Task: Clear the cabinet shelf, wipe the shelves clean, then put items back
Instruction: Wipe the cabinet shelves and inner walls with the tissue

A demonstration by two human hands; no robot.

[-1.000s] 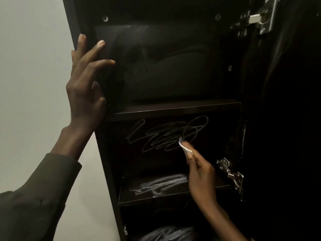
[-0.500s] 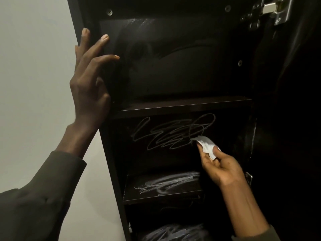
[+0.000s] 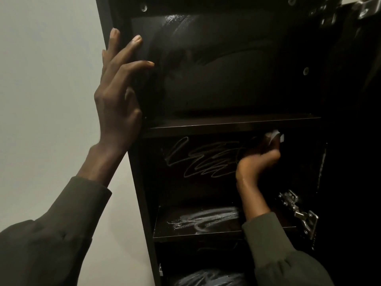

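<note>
A tall dark cabinet [image 3: 142, 195] stands open in front of me. My left hand [image 3: 117, 93] rests with spread fingers on its left side panel, beside the upper compartment. My right hand [image 3: 257, 157] is raised inside the middle compartment and pinches a small white wipe [image 3: 276, 137] just under the upper shelf board [image 3: 233, 125]. White scribble marks [image 3: 202, 159] cover the back wall of that compartment. More white smears [image 3: 206, 219] lie on the lower shelf. The upper compartment holds a dark bulky thing [image 3: 216, 69] that is hard to make out.
A pale wall [image 3: 45, 100] is to the cabinet's left. The open door [image 3: 354, 141] hangs on the right, with a metal hinge [image 3: 299, 211] by my right forearm and another hinge [image 3: 367, 7] at the top. Further white scribbles [image 3: 206, 279] show in the bottom compartment.
My right hand has lifted the wipe from the scribbled back wall up to the underside of the upper shelf, at the right. My left hand has stayed on the side panel.
</note>
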